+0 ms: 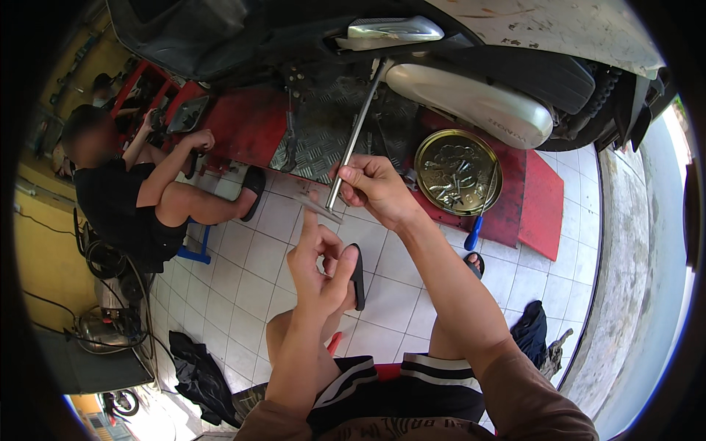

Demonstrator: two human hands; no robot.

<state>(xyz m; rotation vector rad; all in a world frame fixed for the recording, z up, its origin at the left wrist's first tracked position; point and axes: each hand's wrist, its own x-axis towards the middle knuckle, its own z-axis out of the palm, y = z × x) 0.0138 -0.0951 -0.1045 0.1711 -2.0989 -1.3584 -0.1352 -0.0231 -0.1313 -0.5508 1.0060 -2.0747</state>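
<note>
A long metal T-handle wrench [357, 131] slopes from the underside of the motorbike's silver side cover [471, 103] down toward me. My right hand [373, 189] is closed round its shaft, near the crossbar end. Just to the left, my left hand [318, 264] has its index finger raised against the crossbar [319, 209]. Its thumb stands apart and the other fingers are bent, gripping nothing. The wrench's far tip meets the bike beside the cover's front end; what it sits on there is too small to make out.
A round gold tray [423, 173] of small screws rests on the red lift platform [540, 209], with a blue-handled screwdriver [474, 231] at its edge. Another person [110, 176] sits at the left. Black cloth [198, 375] and cables [110, 257] lie on the left side.
</note>
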